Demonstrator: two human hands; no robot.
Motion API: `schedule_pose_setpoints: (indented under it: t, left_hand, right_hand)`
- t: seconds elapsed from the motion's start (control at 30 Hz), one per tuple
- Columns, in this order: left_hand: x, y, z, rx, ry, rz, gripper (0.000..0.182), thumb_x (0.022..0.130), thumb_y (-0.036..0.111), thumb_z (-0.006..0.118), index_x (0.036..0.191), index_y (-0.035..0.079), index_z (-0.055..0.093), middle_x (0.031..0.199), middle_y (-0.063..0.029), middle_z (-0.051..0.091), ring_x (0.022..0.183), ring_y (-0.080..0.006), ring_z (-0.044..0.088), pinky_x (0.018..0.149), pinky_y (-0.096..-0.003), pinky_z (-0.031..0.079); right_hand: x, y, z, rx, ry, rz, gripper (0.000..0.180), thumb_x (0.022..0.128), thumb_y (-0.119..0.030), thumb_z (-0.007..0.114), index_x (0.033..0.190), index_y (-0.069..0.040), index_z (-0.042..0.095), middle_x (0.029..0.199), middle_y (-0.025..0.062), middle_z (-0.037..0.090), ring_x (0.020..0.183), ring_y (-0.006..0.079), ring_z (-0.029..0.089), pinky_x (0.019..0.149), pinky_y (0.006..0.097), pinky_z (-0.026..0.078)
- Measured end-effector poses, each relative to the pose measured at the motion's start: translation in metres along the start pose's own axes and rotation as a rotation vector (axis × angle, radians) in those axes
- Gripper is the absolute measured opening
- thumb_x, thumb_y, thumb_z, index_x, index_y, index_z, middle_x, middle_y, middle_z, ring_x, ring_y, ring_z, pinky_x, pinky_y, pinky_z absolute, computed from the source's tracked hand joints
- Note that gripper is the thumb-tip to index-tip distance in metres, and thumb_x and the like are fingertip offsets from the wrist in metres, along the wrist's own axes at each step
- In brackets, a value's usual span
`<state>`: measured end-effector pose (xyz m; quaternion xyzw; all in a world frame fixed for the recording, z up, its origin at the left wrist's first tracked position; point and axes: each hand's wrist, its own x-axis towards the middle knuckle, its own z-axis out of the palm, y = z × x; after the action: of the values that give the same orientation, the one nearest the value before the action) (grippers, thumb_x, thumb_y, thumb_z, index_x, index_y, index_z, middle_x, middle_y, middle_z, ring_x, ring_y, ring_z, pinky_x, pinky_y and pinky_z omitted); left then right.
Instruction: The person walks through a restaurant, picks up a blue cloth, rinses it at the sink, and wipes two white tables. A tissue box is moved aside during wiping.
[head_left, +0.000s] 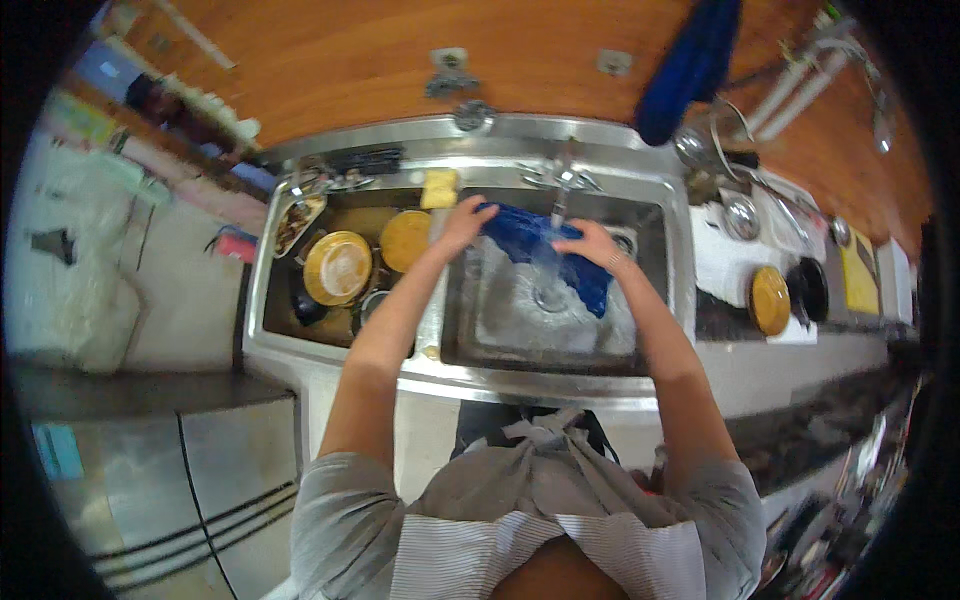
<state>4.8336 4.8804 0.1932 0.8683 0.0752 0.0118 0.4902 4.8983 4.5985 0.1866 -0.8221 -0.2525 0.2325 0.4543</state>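
Note:
Between my two hands a wet blue cloth (525, 234) hangs spread in the right basin of a stainless steel double sink (525, 382). My left hand (469, 223) grips its upper left corner near the divider. At its upper right edge, my right hand (591, 244) pinches the fabric between thumb and fingers. Water runs from the faucet (564, 184) onto the cloth and down toward the drain (550, 295). The cloth's lower right end droops inside the basin.
Yellow bowls (337, 268) and other dishes lie in the left basin's murky water. A yellow sponge (439, 188) rests at the divider's back end. On the right counter stand a yellow dish (769, 300), a black pan (809, 291) and white towels (716, 251). Another blue cloth (686, 71) hangs above.

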Motion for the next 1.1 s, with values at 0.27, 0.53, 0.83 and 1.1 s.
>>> schedule_pose_setpoints:
  t: [0.27,0.53,0.83,1.1]
  left_hand:
    - [-0.008,0.046,-0.027,-0.205,0.140,0.180,0.025,0.089,0.029,0.057,0.088,0.004,0.057,0.074,-0.0005,0.054,0.071,-0.0093,0.050,0.066,-0.0252,0.042]
    - [-0.020,0.015,-0.028,-0.279,0.172,-0.148,0.031,0.089,0.033,0.057,0.098,0.003,0.058,0.081,-0.0024,0.058,0.073,-0.0105,0.053,0.066,-0.0249,0.043]
    - [-0.008,-0.005,0.063,-0.736,-0.182,-0.307,0.044,0.075,0.011,0.071,0.115,0.002,0.055,0.101,-0.0084,0.063,0.088,-0.0170,0.060,0.078,-0.0319,0.050]
    - [0.017,0.013,0.126,-0.480,-0.269,-0.137,0.023,0.081,0.021,0.067,0.095,0.002,0.064,0.082,-0.0022,0.064,0.074,-0.0105,0.057,0.069,-0.0275,0.046]
  right_hand:
    - [-0.001,0.050,0.003,-0.047,-0.078,0.297,0.044,0.069,-0.035,0.072,0.092,0.002,0.066,0.082,0.0157,0.067,0.074,0.0241,0.064,0.070,0.0318,0.049]
    - [0.018,0.021,0.034,0.959,0.271,0.250,0.014,0.082,-0.011,0.057,0.096,-0.009,0.057,0.080,0.0007,0.061,0.068,0.0127,0.058,0.061,0.0288,0.046]
    - [-0.004,-0.003,0.007,1.645,0.116,0.326,0.029,0.088,-0.034,0.058,0.097,-0.007,0.063,0.095,0.0077,0.066,0.085,0.0241,0.063,0.079,0.0374,0.051]
    - [-0.044,-0.001,-0.017,0.975,0.370,0.377,0.027,0.086,-0.035,0.061,0.103,-0.013,0.059,0.090,-0.0015,0.064,0.083,0.0136,0.060,0.075,0.0321,0.046]
